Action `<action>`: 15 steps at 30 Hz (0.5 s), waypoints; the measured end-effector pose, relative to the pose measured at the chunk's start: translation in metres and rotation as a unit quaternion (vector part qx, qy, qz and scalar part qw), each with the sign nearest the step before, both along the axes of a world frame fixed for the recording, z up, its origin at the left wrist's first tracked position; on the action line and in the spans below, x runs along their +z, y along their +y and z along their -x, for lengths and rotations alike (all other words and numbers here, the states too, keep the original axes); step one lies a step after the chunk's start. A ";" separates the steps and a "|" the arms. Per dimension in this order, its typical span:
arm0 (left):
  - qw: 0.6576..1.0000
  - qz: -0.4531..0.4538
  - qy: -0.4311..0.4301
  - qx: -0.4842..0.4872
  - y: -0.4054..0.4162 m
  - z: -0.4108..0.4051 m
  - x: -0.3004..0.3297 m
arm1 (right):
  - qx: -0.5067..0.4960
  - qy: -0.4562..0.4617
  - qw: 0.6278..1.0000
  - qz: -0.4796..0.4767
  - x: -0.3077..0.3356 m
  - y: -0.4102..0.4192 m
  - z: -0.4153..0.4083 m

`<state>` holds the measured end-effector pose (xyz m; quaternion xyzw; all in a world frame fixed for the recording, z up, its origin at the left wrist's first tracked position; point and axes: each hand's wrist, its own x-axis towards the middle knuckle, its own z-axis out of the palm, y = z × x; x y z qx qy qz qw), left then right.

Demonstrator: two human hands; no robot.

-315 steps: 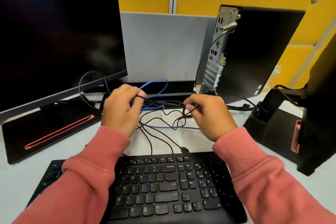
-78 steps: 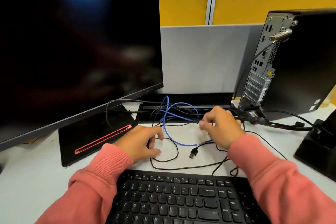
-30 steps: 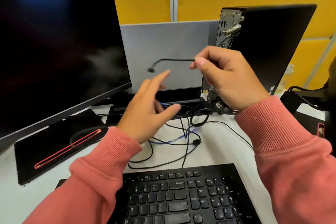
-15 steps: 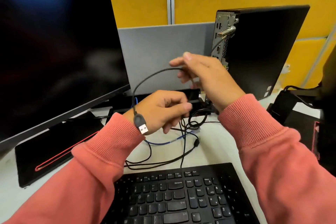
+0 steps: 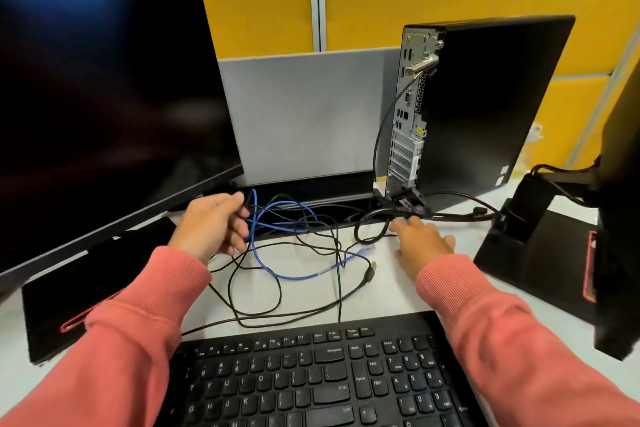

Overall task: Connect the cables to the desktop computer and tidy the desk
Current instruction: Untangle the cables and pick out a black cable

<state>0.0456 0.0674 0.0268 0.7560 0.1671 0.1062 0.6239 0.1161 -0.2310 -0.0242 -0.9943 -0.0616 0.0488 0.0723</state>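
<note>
Several cables are tangled on the counter at 12 o'clock from the keyboard. Thin strands are pinched in the left hand; the right hand is spread flat. Cables are light and floppy, best gripped near the plug.

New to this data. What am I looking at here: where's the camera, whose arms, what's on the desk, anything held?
There is no robot: a person in pink sleeves works with bare hands, filmed by one wide-angle camera worn on the head, looking forward and down. On the white desk lie a black keyboard, a tangle of black cables and a blue cable. A monitor stands on the left, and the desktop computer stands on the right with its port side facing inward. The left hand has its fingers curled round cables near the blue one. The right hand lies flat, fingers straight, holding nothing, beside a loose black USB plug.
</note>
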 end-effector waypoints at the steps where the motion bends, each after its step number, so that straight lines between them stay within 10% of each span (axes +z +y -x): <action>1: 1.000 -0.012 0.017 -0.006 0.000 0.003 -0.001 | -0.004 -0.005 1.000 -0.018 -0.001 -0.001 0.000; 9: 0.977 -0.204 -0.007 -0.066 -0.042 0.026 0.019 | -0.047 -0.107 0.977 -0.176 0.008 -0.010 0.011; 15: 0.863 -0.455 -0.221 0.000 -0.102 0.027 0.036 | -0.014 -0.175 0.928 -0.329 0.037 -0.014 0.025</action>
